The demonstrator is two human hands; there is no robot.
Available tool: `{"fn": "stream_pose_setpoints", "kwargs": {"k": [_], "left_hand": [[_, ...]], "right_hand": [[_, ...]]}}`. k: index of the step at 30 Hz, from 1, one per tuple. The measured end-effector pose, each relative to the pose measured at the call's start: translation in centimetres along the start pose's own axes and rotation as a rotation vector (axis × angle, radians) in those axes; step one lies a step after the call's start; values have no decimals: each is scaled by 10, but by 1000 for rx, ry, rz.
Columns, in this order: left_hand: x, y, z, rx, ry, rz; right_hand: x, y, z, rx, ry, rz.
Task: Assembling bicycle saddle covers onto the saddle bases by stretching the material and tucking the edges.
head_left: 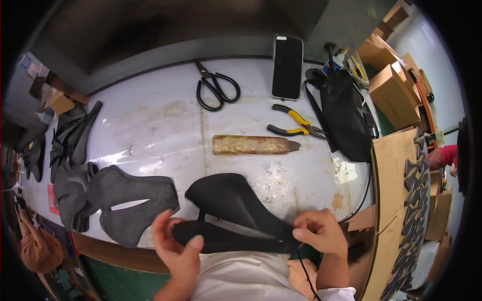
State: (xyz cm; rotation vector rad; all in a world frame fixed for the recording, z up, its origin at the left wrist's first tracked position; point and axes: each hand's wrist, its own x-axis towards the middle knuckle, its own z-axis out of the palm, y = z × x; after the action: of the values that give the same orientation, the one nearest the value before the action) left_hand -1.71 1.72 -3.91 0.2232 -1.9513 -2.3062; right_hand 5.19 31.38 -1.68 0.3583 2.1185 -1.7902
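Note:
A black cut piece that looks like a shoe upper (236, 200) is held up near the table's front edge, a long slit opening across it. My left hand (178, 246) pinches its left end between thumb and fingers. At the right end, my right hand (321, 231) grips the tip with thumb and forefinger. Similar dark grey pieces (143, 188) lie stacked just left of my left hand. Beyond the held piece lies a knife (251, 145) with a tape-wrapped handle and a short blade pointing right.
Black-handled scissors (217, 90), a phone (287, 67) and yellow-black pliers (296, 123) lie farther back on the white table (145, 120). A black bag (346, 115) sits at right. Cardboard (389, 200) bearing many dark pieces stands beyond the right edge. Another person (40, 246) is at far left.

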Motion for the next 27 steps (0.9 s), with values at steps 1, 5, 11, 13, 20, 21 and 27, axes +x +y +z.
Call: {"fn": "stream_pose_setpoints", "kwargs": {"k": [1,5,11,13,20,21,27], "left_hand": [[1,14,0,-314,-62,-329],[7,24,-4,-419,-332,-535],[44,79,-16,-9,-822,318],[47,99,-21,-68,-905,658],[-7,103,8,450,-887,1382],[-10,99,11,473,-1018,1336],[4,83,-14,775,-515,1133]], "right_hand": [[2,5,5,-5,-8,-11],[12,-2,62,503,195,-191],[13,-25,79,1237,-301,-203],[22,-22,72,921,-359,-548],[4,-84,61,-40,144,-777],[5,-74,64,162,150,-777],[-14,-73,56,327,155,-629]]}}
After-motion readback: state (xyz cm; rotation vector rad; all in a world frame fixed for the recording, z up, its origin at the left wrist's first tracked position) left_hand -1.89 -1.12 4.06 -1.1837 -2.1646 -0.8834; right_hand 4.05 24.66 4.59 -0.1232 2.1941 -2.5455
